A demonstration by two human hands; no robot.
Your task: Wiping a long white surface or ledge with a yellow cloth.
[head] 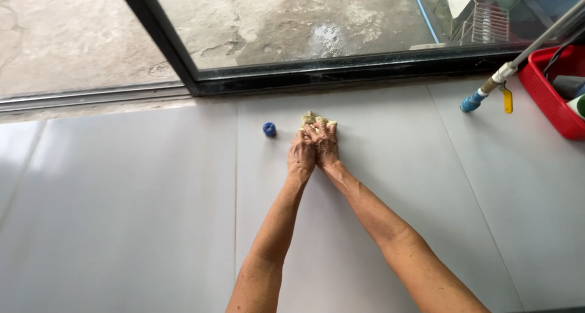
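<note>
Floor (134, 215): large glossy pale-grey tiles, thin grout lines. Sliding door frame (341, 69): black metal, glass above, rough concrete beyond. Basket (551, 96): red plastic, perforated wall, at right edge. Pipe (536, 42): pale, blue tip, yellow lever. Cloth (314, 119): crumpled, yellowish, soft (mostly hidden), beneath both hands' fingers. Left hand (301, 156) and right hand (325, 145): side by side, touching, fingers curled onto cloth. Cap (269, 129): small, round, blue, just left of cloth.

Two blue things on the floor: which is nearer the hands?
The small round blue cap, just beside the left hand. The other, the blue pipe end, lies far right by the red basket.
</note>
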